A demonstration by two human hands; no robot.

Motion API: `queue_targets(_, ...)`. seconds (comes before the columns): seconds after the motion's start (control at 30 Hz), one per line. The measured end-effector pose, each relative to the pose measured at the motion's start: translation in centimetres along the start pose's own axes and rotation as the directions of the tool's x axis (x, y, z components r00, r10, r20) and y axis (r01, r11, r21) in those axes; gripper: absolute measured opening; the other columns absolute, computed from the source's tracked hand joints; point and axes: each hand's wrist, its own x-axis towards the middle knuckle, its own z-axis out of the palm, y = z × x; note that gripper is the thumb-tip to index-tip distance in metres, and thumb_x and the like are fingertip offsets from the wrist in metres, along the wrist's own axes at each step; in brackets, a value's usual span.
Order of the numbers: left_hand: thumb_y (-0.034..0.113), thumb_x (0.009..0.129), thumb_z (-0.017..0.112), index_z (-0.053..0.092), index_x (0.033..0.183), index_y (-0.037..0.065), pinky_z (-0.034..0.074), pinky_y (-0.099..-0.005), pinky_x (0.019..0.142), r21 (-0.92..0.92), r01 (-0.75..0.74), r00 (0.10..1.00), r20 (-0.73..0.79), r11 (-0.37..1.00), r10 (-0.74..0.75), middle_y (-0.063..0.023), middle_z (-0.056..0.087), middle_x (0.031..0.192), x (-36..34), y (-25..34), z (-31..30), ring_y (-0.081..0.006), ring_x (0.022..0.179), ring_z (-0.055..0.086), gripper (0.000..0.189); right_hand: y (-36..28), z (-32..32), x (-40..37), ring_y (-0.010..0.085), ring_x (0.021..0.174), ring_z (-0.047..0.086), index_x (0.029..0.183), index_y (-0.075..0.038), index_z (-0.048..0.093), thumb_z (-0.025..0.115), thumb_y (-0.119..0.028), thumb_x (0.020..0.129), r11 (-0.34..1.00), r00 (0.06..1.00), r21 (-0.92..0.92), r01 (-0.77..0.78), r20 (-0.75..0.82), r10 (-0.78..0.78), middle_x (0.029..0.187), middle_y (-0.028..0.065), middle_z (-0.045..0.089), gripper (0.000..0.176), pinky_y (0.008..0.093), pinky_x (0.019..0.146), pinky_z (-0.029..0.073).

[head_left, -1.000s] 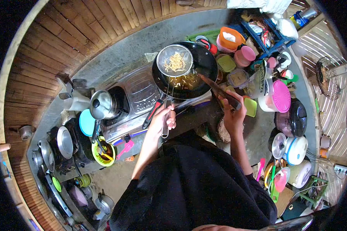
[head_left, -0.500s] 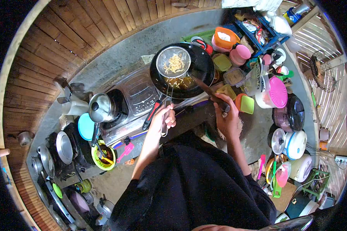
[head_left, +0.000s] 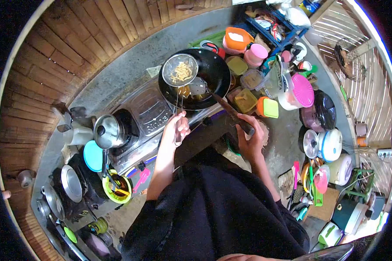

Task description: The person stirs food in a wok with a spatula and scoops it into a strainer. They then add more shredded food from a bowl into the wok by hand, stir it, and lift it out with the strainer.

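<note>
Closed around the handle of a round mesh strainer is my left hand. The strainer holds pale yellow strips of food and sits over the left part of a black wok on the stove. My right hand grips the wooden handle of a spatula. Its slotted metal blade is raised inside the wok, beside the strainer. Brown oil and a few bits of food show at the wok's bottom.
A lidded steel pot stands on the stove's left side. Lidded tubs, an orange bowl and a pink-lidded container crowd the right. A yellow-green basin sits at lower left.
The view has shifted, so the scene lies further left. The spatula's slotted blade now shows near the strainer, raised from lower in the wok. Both hands keep their holds.
</note>
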Motion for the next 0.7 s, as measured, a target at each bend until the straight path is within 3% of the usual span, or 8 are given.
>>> queue_targets(0.27,0.023,0.091,0.041,0.046,0.094,0.009,0.035,-0.0246,0.041,0.068,0.049,0.997,0.06,0.997,-0.053,0.0013,0.035,0.048,-0.6,-0.7,-0.5,-0.0114,0.038,0.039,0.014,-0.8,0.6,-1.7,0.0303,0.084,0.059,0.1,-0.002,0.054,0.061,0.003,0.072,0.999,0.998,-0.009,-0.048,-0.03,0.048,0.094,0.0146,0.06,0.03,0.0339,0.074,0.047)
queue_targets(0.5,0.023,0.091,0.04,0.045,0.093,0.01,0.036,-0.0253,0.041,0.163,0.02,0.997,0.074,0.986,-0.033,0.0014,0.035,0.047,-2.1,-0.7,-0.6,-0.0123,0.037,0.039,0.014,0.8,1.8,-2.0,0.026,0.088,0.06,0.102,-0.001,0.055,0.061,0.0,0.075,0.99,0.974,-0.009,-0.14,-0.18,0.136,0.097,0.0143,0.061,0.027,0.0321,0.077,0.047)
queue_targets(0.7,0.024,0.09,0.042,0.045,0.092,0.01,0.032,-0.023,0.042,-0.016,0.073,0.995,0.068,0.997,-0.071,0.0026,0.035,0.049,-3.0,-1.3,-1.8,-0.01,0.038,0.036,0.014,2.5,4.0,-2.4,0.0166,0.084,0.061,0.104,-0.001,0.054,0.06,-0.004,0.081,0.94,0.931,0.153,-0.305,-0.159,0.328,0.095,0.0116,0.062,0.024,0.028,0.075,0.047)
